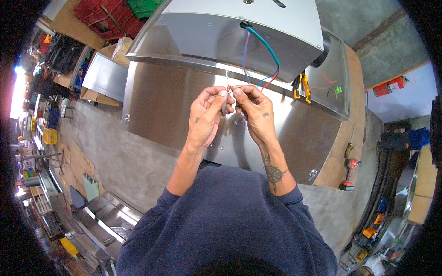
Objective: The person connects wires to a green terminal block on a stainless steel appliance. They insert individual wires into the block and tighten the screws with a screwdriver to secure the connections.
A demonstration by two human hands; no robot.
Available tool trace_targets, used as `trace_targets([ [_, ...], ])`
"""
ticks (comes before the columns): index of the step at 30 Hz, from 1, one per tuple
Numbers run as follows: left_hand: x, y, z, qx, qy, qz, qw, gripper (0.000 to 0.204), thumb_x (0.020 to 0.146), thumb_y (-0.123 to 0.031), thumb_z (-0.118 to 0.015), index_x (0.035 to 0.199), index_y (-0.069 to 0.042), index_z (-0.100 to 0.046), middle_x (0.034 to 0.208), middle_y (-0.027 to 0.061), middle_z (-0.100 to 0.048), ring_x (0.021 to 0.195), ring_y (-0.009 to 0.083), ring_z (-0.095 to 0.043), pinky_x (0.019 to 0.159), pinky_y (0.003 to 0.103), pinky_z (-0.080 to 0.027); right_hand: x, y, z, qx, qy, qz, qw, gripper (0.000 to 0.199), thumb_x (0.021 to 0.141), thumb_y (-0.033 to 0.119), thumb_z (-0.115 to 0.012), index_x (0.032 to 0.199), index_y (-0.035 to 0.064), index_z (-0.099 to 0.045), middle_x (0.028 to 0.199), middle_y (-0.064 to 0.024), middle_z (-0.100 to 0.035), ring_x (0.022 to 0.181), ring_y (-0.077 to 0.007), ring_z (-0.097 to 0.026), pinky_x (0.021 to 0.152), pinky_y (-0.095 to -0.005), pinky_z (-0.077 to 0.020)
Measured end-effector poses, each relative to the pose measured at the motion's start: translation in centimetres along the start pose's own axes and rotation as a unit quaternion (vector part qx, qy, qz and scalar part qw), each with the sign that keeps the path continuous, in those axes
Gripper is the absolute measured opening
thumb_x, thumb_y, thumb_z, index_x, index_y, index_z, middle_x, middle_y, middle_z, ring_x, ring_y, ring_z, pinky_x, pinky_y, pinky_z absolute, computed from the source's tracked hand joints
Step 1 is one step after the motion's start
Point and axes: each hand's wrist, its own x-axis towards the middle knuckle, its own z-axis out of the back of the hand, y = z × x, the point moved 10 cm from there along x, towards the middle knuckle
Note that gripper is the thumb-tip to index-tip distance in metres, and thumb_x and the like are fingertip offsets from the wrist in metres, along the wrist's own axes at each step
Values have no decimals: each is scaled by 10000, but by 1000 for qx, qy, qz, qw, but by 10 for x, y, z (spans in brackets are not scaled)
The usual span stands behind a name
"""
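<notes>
Both hands meet in front of me above the stainless steel surface, fingers pinched. My left hand grips a grey cable with thin red and light-coloured wire ends above the fingertips. Close beside it, my right hand pinches a thin wire near those ends; its exact colour is hard to make out. Blue and red wires run behind my right hand from a green sleeve, which comes out of a hole in the steel box. Some red and blue wire also shows below my fingers.
A white and steel box stands at the far side of the steel surface. Yellow-black pliers rest to the right, near a green connector. A red cordless drill lies on the wooden board.
</notes>
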Motion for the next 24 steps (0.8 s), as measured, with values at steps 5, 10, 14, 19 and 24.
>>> trace_targets([
  [5,-1,-2,0,-21,-15,-1,1000,236,1062,-155,-662,1235,3,-649,1008,66,-704,858,128,-651,789,274,-550,0,-3,-5,31,0,-26,999,238,1017,236,-754,1108,16,-741,893,-5,-702,748,-70,-566,675,-225,-455],
  [10,1,-3,2,-36,-3,8,999,234,1071,-167,-654,1221,12,-643,1031,78,-709,906,138,-665,828,294,-559,3,2,-8,13,-3,-16,1000,240,1019,235,-752,1112,14,-742,896,-4,-706,744,-68,-564,669,-225,-454],
  [14,0,-4,3,-37,-13,3,999,234,1068,-152,-657,1236,10,-649,1018,73,-715,888,134,-666,814,282,-563,4,5,-10,-16,2,-7,1000,230,1020,228,-750,1124,23,-744,923,1,-706,751,-62,-564,668,-222,-459],
  [19,-1,-4,1,-38,-8,3,999,234,1069,-132,-649,1252,13,-653,1030,82,-722,903,139,-679,818,288,-577,3,7,-11,-28,2,7,1000,217,1024,216,-743,1130,27,-739,921,3,-706,771,-61,-578,681,-225,-470],
  [24,-2,-3,0,-9,-7,-3,1000,248,1065,-130,-657,1256,28,-650,1035,97,-727,928,154,-694,822,301,-586,4,15,-4,-86,-53,66,993,232,1039,196,-722,1168,4,-720,999,-11,-694,860,-64,-612,736,-237,-518],
])
